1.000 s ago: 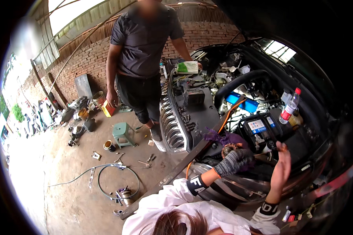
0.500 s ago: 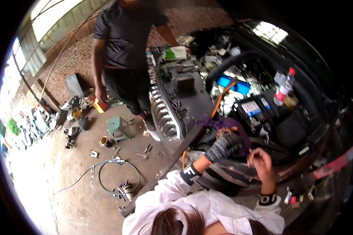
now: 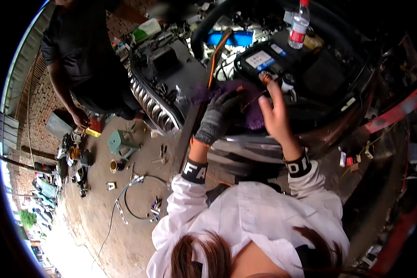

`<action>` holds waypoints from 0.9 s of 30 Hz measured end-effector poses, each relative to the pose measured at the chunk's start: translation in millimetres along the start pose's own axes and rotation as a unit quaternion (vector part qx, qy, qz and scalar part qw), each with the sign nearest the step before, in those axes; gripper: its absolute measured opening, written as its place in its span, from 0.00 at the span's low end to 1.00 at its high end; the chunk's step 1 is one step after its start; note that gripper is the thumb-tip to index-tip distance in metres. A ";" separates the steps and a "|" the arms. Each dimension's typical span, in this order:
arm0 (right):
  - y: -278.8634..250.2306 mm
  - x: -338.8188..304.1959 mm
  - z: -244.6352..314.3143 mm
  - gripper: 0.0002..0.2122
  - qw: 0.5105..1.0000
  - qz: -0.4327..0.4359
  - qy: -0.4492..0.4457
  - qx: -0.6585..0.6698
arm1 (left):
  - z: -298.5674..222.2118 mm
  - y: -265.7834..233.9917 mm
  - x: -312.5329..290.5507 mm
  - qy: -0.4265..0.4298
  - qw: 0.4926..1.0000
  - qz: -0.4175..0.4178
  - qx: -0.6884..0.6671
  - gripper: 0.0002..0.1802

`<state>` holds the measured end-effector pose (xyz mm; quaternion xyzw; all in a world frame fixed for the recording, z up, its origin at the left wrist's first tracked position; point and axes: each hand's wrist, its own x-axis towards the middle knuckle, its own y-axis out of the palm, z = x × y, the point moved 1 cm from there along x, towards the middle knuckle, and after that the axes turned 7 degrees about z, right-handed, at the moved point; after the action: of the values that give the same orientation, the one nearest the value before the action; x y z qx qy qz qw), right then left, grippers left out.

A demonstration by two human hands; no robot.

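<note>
My left hand [image 3: 216, 118], in a dark grey knit glove, is closed over the front edge of the car's engine bay. Its fingers curl beside a purple cloth [image 3: 255, 113]; what they grip is hidden, though a bit of orange shows at the fingertips. My bare right hand [image 3: 278, 113] is raised just right of the cloth. At its fingertips is a small coil of copper wire [image 3: 266, 78], with a thin strand running toward the left hand. An orange cable [image 3: 216, 58] comes down from the engine to the left glove.
A black battery [image 3: 264, 58] and a red-capped bottle [image 3: 299, 28] sit in the engine bay. At the left stands another person [image 3: 81, 55], a red and yellow box in one hand. A green stool [image 3: 121, 142] and a looped cable [image 3: 126, 197] are on the floor.
The view has shifted, so the engine bay appears higher and further left. My right hand has risen beside the cloth, with its forefinger stretched upward. The left glove stays at the cloth.
</note>
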<state>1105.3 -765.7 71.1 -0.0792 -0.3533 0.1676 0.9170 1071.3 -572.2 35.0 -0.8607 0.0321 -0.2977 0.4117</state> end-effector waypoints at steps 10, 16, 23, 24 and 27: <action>-22.6 -6.1 42.6 0.09 0.869 0.256 0.041 -0.422 | 5.1 14.0 -6.9 -0.191 0.976 -0.052 -0.089 0.19; -16.5 -19.3 33.6 0.08 0.905 0.247 0.089 -0.335 | 5.4 31.1 -16.4 -0.248 0.946 -0.145 -0.150 0.17; -2.0 -14.4 35.5 0.07 0.937 0.189 0.040 -0.292 | -17.2 14.8 -4.9 -0.244 0.958 -0.139 -0.063 0.16; 2.6 -13.7 36.1 0.07 0.943 0.174 0.035 -0.280 | -16.0 16.7 -6.8 -0.242 0.958 -0.140 -0.067 0.16; 7.3 -20.9 36.8 0.06 0.942 0.190 0.065 -0.269 | -12.3 17.8 -8.3 -0.252 0.954 -0.137 -0.089 0.15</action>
<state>1064.2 -765.6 83.4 -0.3992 -0.3028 0.2323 0.8337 1061.2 -589.8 23.9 -0.9370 -0.1652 -0.1203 0.2833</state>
